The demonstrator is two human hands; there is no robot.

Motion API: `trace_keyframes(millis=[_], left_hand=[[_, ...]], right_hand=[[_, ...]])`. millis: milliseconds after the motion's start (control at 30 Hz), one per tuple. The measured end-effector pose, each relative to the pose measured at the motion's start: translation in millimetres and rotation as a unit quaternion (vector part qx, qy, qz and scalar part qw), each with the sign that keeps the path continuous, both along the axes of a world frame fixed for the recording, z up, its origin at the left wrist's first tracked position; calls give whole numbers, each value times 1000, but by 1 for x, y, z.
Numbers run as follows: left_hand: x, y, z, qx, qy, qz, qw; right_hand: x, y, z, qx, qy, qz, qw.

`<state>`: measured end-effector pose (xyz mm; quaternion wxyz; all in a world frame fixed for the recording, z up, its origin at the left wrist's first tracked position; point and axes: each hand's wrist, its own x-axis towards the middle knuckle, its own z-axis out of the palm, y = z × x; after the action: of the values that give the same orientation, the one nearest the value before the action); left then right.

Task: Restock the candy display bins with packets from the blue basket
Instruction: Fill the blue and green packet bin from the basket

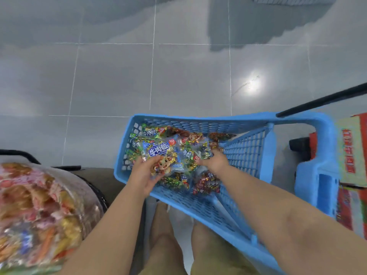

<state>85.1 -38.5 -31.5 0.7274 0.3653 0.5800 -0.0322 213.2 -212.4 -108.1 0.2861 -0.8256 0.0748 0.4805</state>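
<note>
While many packets (pixel 206 183) lie in the basket (pixel 246 153), restocking looks far from done: left hand (pixel 145 175) pinches one blue packet (pixel 158 153); right hand (pixel 215 161) digs among them, its grip unclear.

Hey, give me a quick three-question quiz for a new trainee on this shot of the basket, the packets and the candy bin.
1. True or false: the blue basket is empty.
2. The left hand grips: A) a blue cartoon-face packet; B) a red box; C) nothing.
3. Fill in: the candy bin sits on the person's ____ side.
Key: 1 false; 2 A; 3 left.
</note>
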Motion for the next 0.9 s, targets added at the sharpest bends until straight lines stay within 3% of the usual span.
trace_keyframes(millis=[200,367,600,767,900], left_hand=[[-52,-10,46,-12,17,65,998],[-99,-4,78,24,-17,142,989],[-201,33,119,133,-22,268,954],[-324,61,145,192,-13,385,903],[-443,68,172,235,3,443,865]], right_hand=[[-9,-19,70,-10,-134,41,990],[-23,6,130,71,-165,53,982],[-104,111,215,236,-5,169,957],[-222,186,248,296,112,235,919],[-338,231,256,321,141,299,887]])
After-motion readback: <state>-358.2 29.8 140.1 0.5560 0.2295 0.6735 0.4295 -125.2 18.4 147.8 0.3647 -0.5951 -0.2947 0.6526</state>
